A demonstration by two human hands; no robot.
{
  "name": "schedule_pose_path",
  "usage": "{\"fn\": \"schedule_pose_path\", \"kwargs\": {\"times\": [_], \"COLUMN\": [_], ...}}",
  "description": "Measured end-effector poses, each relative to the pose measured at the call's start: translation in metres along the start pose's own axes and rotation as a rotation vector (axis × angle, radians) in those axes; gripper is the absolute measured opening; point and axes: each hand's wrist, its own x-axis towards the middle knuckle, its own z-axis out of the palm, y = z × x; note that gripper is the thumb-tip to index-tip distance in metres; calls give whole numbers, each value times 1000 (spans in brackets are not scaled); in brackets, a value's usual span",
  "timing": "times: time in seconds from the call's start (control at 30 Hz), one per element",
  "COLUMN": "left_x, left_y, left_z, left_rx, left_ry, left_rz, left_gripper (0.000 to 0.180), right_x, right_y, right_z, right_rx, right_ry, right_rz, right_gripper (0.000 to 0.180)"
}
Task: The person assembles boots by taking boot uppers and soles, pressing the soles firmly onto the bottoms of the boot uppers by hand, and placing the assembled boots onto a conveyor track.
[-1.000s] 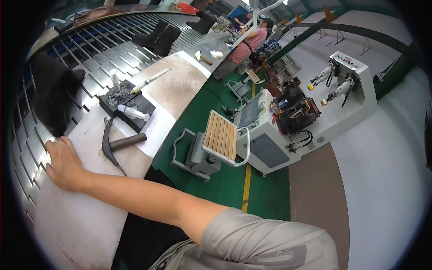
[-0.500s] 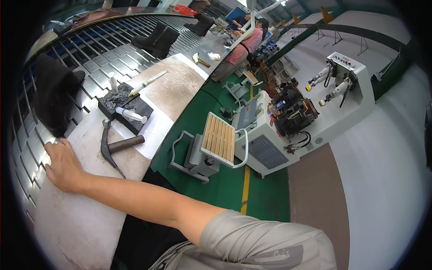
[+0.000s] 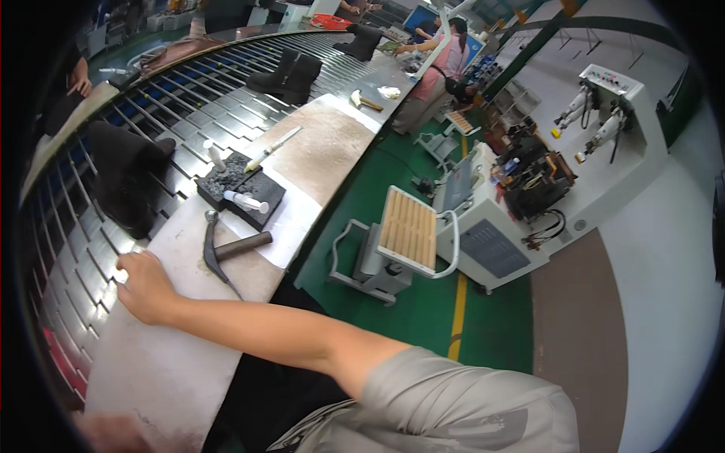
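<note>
My right hand (image 3: 149, 291) rests at the edge of the pale work board (image 3: 143, 370), next to the metal slats. Its fingers are bent but apart, and I see nothing in them. At the lower left my left hand (image 3: 113, 434) is a smeared patch; its fingers cannot be made out. Closest beyond the right hand lies a dark boot (image 3: 124, 181) on the rollers. A hammer (image 3: 211, 245) with a curved head and wooden handle lies on the board. Behind it, a black block (image 3: 264, 198) carries a syringe (image 3: 245, 201), a small white tube (image 3: 214, 155) and a slim pointed tool (image 3: 273, 148).
More dark boots (image 3: 287, 78) stand along the roller conveyor (image 3: 181, 94). A second hammer (image 3: 366, 100) lies beside a crumpled white piece (image 3: 389, 92). To the right are a slatted stand (image 3: 408, 226) and a white machine (image 3: 491, 245). Co-workers (image 3: 445, 72) stand farther off.
My view has swung, so the board and conveyor sit farther right. My left hand has entered at the lower left. The right hand stays at the board's edge, its fingers more bent.
</note>
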Motion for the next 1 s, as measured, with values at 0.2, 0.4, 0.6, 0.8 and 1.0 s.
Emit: {"fn": "schedule_pose_path", "kwargs": {"times": [0.2,0.4,0.6,0.8,1.0], "left_x": [-123,-112,-109,-109,-104], "left_y": [-81,-124,-120,-118,-119], "left_z": [-60,-47,-41,-41,-36], "left_rx": [1505,1715,1720,1756,1751], "left_ry": [145,452,471,485,500], "left_rz": [-254,102,137,143,136], "left_gripper": [29,39,39,39,39], "right_x": [-86,-88,-91,-90,-90], "right_y": [-35,-38,-40,-46,-42], "right_z": [-99,-105,-111,-116,-118], "right_rx": [155,122,178,232,160], "right_ry": [-356,-279,-263,-305,-368], "right_rz": [-182,-66,-137,-59,-150], "right_gripper": [20,36,37,37,37]}}
